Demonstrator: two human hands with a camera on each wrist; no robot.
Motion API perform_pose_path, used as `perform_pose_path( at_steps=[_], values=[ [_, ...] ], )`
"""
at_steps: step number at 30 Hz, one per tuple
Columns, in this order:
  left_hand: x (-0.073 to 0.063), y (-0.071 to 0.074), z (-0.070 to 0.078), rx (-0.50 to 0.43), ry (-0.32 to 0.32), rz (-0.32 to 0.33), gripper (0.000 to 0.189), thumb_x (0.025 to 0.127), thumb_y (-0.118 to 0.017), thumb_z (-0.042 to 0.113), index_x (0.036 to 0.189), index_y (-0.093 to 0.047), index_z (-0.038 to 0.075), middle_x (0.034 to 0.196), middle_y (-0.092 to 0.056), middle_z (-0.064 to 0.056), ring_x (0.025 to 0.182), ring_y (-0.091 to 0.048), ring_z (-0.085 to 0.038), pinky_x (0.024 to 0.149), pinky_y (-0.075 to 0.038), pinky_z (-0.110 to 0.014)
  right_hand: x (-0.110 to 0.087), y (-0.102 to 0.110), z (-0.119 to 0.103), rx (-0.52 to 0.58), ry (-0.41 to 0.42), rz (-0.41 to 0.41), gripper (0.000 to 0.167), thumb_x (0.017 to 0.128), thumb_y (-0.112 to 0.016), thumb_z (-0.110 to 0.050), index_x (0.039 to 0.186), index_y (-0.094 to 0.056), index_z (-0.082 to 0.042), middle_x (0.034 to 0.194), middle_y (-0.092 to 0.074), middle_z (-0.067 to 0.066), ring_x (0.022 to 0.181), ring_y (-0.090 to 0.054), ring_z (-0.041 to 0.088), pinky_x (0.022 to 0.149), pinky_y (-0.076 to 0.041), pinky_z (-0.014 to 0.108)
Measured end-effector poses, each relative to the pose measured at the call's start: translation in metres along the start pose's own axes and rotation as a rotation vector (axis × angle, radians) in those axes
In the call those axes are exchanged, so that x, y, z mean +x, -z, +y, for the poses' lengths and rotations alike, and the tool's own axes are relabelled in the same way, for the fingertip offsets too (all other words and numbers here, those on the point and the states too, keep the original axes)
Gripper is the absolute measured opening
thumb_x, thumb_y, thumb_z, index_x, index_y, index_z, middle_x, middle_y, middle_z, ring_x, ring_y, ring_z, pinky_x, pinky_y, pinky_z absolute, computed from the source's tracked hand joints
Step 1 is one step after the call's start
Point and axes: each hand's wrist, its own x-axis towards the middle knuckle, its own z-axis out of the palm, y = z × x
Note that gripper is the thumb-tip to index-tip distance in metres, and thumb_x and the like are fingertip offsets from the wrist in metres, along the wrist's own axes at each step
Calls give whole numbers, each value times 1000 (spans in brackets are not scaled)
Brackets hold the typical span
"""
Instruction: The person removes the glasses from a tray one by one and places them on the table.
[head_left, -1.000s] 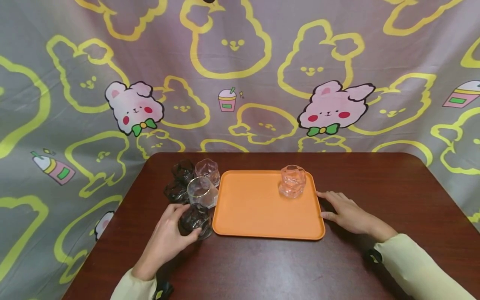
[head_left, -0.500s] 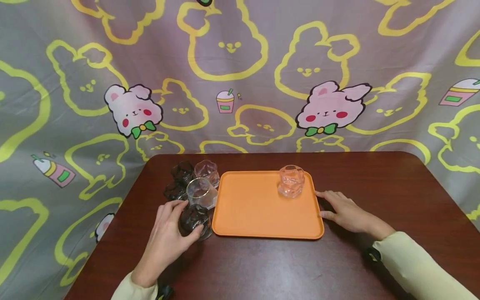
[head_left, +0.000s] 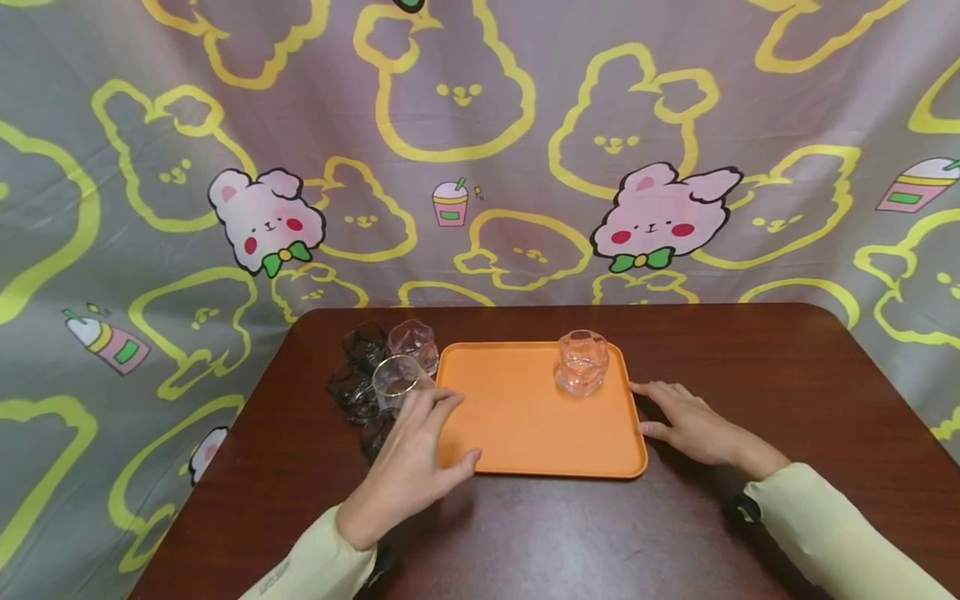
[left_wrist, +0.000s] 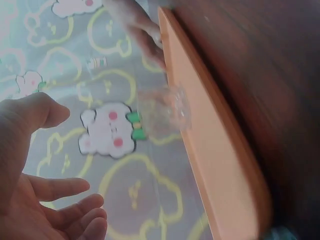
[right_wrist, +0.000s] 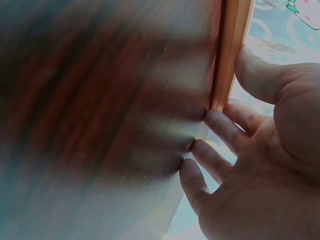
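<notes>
My left hand (head_left: 408,458) hovers over the left front edge of the orange tray (head_left: 525,425), thumb and fingers spread apart. In the left wrist view nothing lies between that hand's (left_wrist: 25,205) fingers. Partly hidden behind it, a dark smoky glass (head_left: 375,433) stands beside the tray. My right hand (head_left: 693,425) touches the tray's right rim with thumb and fingertips. The right wrist view shows its fingers extended, with the tray edge (right_wrist: 232,40) by the thumb. A clear wavy glass (head_left: 582,362) stands on the tray's far right corner.
Left of the tray, close together, stand a clear glass with a shiny rim (head_left: 397,379), a pale pinkish glass (head_left: 412,342) and two dark glasses (head_left: 365,343). The brown table (head_left: 570,542) reaches back to a patterned curtain (head_left: 525,183).
My left hand has let go of the dark glass and moved right, to the tray's left edge. The right hand stays at the right rim.
</notes>
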Motion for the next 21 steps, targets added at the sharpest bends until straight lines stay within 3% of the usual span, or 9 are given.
perform_pose_path(
  at_steps=[3, 16, 21],
  values=[
    [12, -11, 9, -25, -19, -10, 60, 74, -74, 36, 121, -59, 2, 116, -52, -5, 107, -45, -20, 87, -42, -36, 1, 0, -1, 1, -4, -3, 58, 88, -66, -28, 137, -45, -4, 131, -49, 19, 118, -41, 40, 86, -34, 63],
    [59, -56, 33, -127, 7, -47, 61, 79, -72, 37, 128, -55, 4, 115, -55, -5, 104, -47, -20, 86, -43, -33, 1, 0, -2, 6, -11, -21, 59, 90, -65, -27, 138, -43, -3, 131, -48, 20, 119, -40, 41, 87, -33, 64],
    [73, -68, 39, -125, 52, -95, 64, 80, -72, 39, 130, -53, 4, 119, -54, -5, 108, -47, -20, 89, -43, -34, 1, 0, -2, 8, -12, -24, 59, 90, -65, -26, 138, -42, -2, 131, -47, 21, 119, -39, 41, 89, -32, 64]
  ],
)
